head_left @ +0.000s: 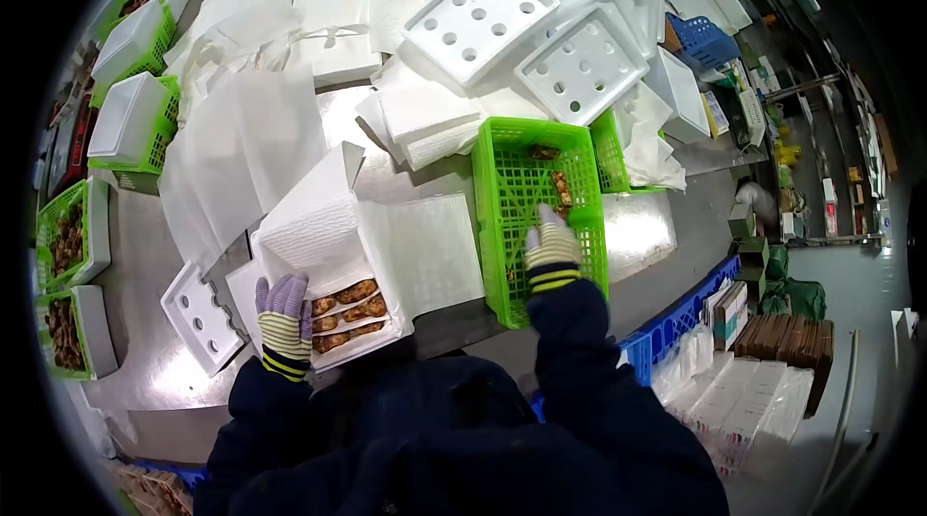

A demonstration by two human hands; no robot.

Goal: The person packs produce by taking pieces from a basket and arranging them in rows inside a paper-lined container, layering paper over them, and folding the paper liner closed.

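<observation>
My left hand (pixel 283 315), in a purple and striped knit glove, lies with straight fingers on the side of a white foam box (pixel 394 308). The box is lined with white padded paper, and several brown mottled, elongated pieces (pixel 350 310) lie in rows at its near end. My right hand (pixel 553 244), gloved alike, reaches into a green plastic basket (pixel 491 255). Its thumb and fingers look apart, just below a brown mottled piece (pixel 560 186); contact cannot be made out. Another piece (pixel 545 152) rests near the basket's far end.
Perforated white foam trays (pixel 483 19) are piled beyond the basket, beside stacked white paper sheets (pixel 425 111). A cut foam piece (pixel 201 318) lies left of the box. Green baskets with brown contents (pixel 66 246) line the left edge. Blue crates (pixel 666 328) stand at the right.
</observation>
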